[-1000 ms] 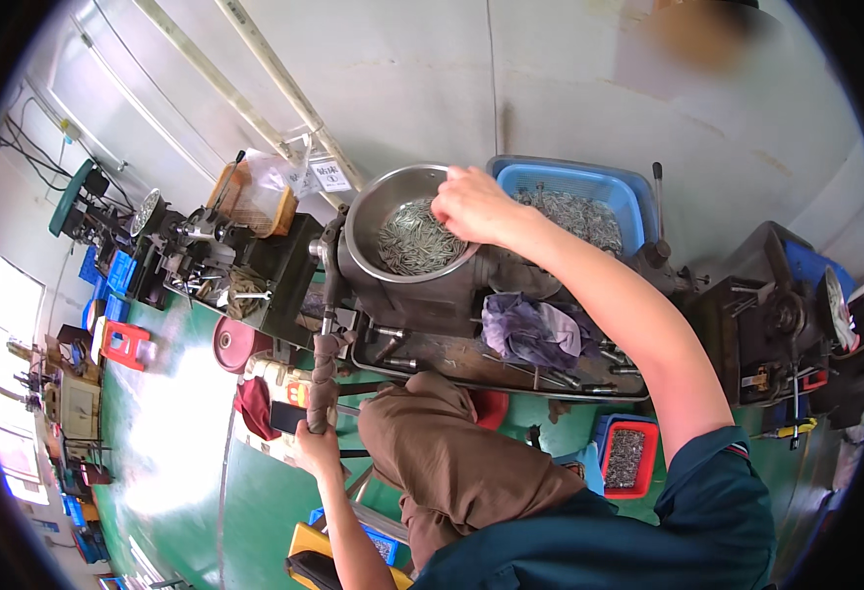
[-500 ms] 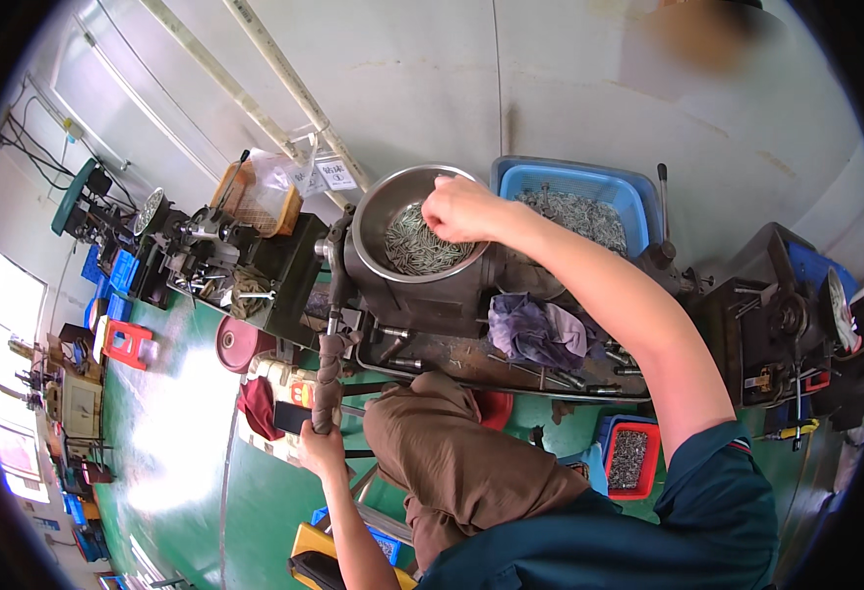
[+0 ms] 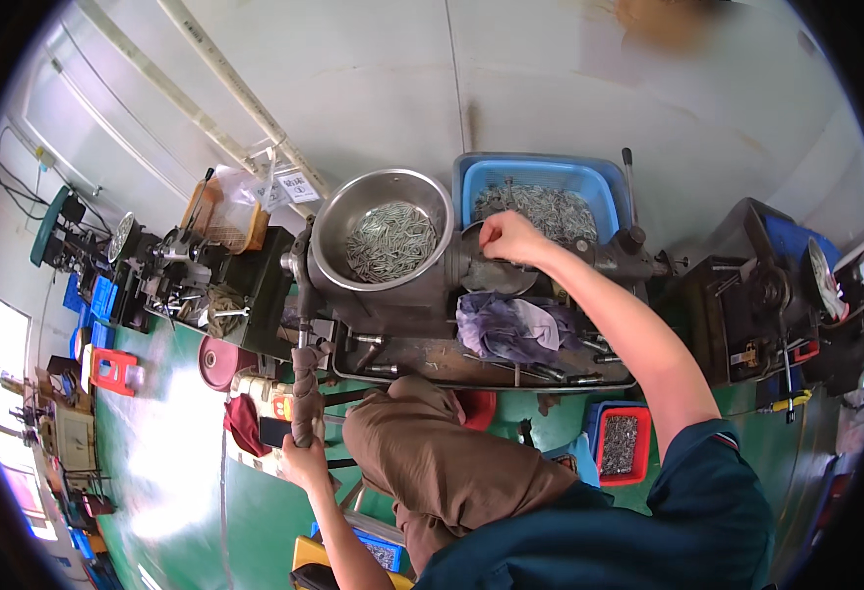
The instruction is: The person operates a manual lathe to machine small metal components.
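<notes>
My left hand grips the lower end of a cloth-wrapped lever that rises to a dark metal machine. A steel bowl with several small metal pins in it sits on top of the machine. My right hand is at the machine's round chuck just right of the bowl, fingers pinched together; whether a pin is between them cannot be made out. Behind my right hand stands a blue crate full of the same pins.
A purple rag lies on the machine's tray among loose tools. A red bin of pins sits on the green floor by my right knee. More machines stand to the left and right. A red stool is far left.
My right hand has left the steel bowl and moved right and down to the machine's chuck. My left hand keeps its grip on the lever. The view shifted slightly.
</notes>
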The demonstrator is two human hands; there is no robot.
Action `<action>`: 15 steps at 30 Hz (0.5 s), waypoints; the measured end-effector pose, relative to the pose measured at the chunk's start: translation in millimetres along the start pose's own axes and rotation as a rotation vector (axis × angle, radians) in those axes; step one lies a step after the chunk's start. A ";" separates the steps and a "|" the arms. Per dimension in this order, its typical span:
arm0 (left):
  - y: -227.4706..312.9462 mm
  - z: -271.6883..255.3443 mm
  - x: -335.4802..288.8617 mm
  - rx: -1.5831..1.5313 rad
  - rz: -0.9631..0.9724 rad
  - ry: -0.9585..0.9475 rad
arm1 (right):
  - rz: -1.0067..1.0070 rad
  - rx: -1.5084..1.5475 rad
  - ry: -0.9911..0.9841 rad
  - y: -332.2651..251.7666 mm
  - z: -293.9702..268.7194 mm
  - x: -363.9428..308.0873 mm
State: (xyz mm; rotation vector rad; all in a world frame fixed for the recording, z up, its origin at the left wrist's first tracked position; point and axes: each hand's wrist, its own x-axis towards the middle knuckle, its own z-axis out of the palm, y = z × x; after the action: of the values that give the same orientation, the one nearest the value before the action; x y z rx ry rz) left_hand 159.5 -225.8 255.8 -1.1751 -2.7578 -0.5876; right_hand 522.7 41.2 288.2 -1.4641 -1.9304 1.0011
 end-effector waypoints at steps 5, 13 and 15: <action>-2.7 3.8 0.0 0.026 0.014 0.009 | 0.055 0.001 -0.052 -1.8 9.6 -6.9; -7.9 6.9 1.8 0.040 0.000 -0.005 | 0.059 0.042 -0.083 2.7 13.3 -2.7; -5.5 4.7 1.4 0.051 -0.001 -0.002 | 0.031 0.067 -0.073 4.6 14.9 -1.2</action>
State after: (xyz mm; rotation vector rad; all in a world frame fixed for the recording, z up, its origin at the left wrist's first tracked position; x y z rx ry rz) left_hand 155.0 -226.5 250.1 -1.1634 -2.7579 -0.5130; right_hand 514.3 37.0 275.6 -1.4427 -1.9103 1.1369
